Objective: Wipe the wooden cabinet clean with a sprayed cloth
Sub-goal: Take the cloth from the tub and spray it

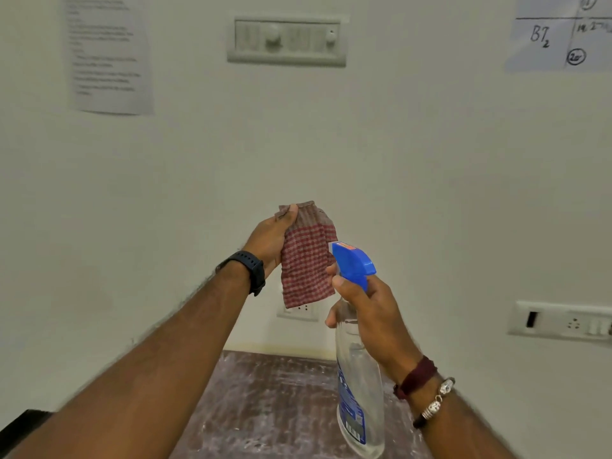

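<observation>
My left hand holds up a red-and-white checked cloth, pinched at its top corner so that it hangs in front of the wall. My right hand grips a clear spray bottle by its neck, a finger at the trigger. The bottle's blue nozzle head points at the cloth from close range. Below both arms lies the dusty, dark wooden cabinet top, streaked with pale marks.
A pale wall fills the view. On it are a switch panel, a printed sheet, a handwritten sheet, a socket behind the cloth, and a socket panel at the right. A dark object sits at the lower left.
</observation>
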